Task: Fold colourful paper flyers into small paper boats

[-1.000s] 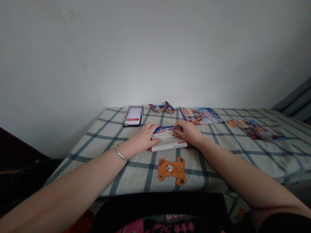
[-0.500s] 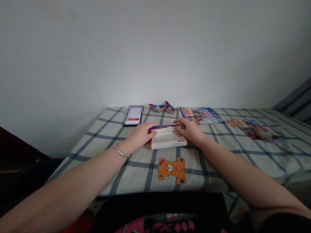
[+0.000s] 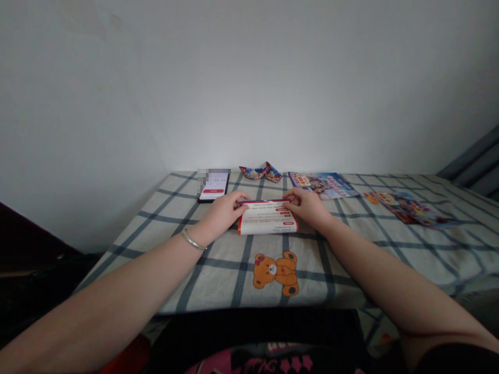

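Observation:
A printed paper leaflet, white with red edges and a blue strip along its far side, is bent over at the far edge. My left hand pinches its far left corner between thumb and fingers. At the far right corner, my right hand grips the same sheet, thumb on top. The near edge of the leaflet curves down toward the tablecloth. Whether the sheet touches the cloth underneath I cannot tell.
Beyond my hands lie a phone with a lit screen and a folded paper shape by the wall. Two colourful leaflets lie to the right, one farther back and one nearer. A checked tablecloth covers the table.
The leaflet's near edge has shifted slightly away from me. My fingers have closed more tightly at its far corners, and the blue strip along that side looks thinner.

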Demonstrator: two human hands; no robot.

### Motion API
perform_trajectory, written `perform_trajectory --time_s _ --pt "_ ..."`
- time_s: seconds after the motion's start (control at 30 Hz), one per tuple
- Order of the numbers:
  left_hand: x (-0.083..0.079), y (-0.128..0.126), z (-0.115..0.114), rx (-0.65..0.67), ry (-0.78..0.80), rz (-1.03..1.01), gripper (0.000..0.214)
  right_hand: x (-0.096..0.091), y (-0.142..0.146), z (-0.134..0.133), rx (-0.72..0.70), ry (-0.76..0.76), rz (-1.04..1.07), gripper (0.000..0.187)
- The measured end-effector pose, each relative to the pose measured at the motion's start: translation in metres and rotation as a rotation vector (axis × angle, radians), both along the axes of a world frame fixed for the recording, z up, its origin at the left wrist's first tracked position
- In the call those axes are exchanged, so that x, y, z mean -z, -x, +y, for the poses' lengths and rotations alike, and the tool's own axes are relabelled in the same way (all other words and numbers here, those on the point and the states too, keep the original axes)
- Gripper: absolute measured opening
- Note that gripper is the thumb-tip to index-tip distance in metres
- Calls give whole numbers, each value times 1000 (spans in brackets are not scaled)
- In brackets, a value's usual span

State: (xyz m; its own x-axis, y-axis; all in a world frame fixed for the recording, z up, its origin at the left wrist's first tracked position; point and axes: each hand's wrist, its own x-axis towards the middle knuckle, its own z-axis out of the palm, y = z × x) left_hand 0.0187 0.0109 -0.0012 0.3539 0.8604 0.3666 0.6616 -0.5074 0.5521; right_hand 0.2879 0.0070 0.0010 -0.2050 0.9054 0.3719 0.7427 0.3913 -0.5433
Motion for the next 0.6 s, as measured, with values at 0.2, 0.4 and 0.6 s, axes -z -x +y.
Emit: perform_trajectory --time_s 0.2,0.4,0.6 --pt "2 2 3 -27 0 -24 15 0 0 1 31 14 41 14" --pt "0 1 4 -25 11 -32 10 -2 2 -1 69 34 61 11" --pt "0 1 5 -37 16 -42 10 -1 3 0 91 24 83 9"
